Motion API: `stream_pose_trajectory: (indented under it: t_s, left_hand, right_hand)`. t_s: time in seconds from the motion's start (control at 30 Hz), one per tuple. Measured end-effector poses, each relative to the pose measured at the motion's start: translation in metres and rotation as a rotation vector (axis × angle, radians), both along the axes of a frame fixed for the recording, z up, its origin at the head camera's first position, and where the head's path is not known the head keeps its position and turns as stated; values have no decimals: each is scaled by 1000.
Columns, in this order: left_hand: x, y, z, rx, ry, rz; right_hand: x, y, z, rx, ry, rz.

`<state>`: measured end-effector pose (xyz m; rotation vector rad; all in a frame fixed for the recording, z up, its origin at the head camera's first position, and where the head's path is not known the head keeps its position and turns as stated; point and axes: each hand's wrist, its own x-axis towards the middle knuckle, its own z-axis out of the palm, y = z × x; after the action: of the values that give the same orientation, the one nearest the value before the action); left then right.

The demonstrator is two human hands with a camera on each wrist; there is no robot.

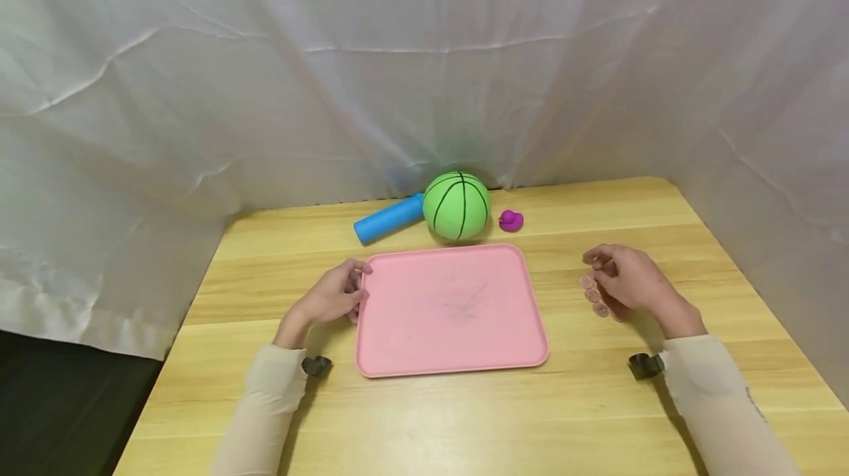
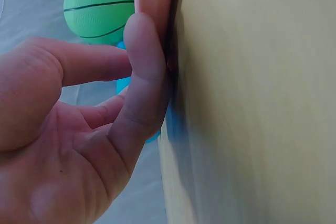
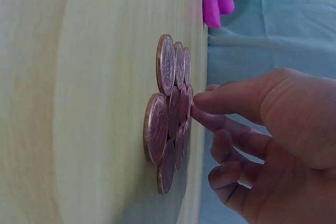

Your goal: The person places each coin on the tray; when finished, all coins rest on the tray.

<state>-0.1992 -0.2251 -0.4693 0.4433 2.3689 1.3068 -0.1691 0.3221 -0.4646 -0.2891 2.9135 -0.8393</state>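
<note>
We have the left hand (image 1: 326, 296) at the pink tray (image 1: 451, 340) and the right hand (image 1: 633, 281) at the copper-coloured coins (image 3: 174, 113).
The coins lie clustered on the wooden table (image 1: 431, 421), to the right of the tray and apart from it. We see the right thumb and index tips close together beside them, with no coin visible between; the left fingers are bent against the tray's left rim, though we cannot tell whether they pinch it. We judge the step to be steadying the tray and reaching for a coin. The next move, we think, calls for a fine fingertip pinch on one coin's edge, leaving its neighbours undisturbed.
</note>
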Motion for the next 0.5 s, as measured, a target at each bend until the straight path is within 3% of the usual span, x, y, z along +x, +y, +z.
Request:
stream_pose_trajectory:
  t_s: [0.5]
  left_hand:
    - [-6,32,4,-37,-13,-38]
  right_hand:
    - [5,11,-3,24,-13,-1]
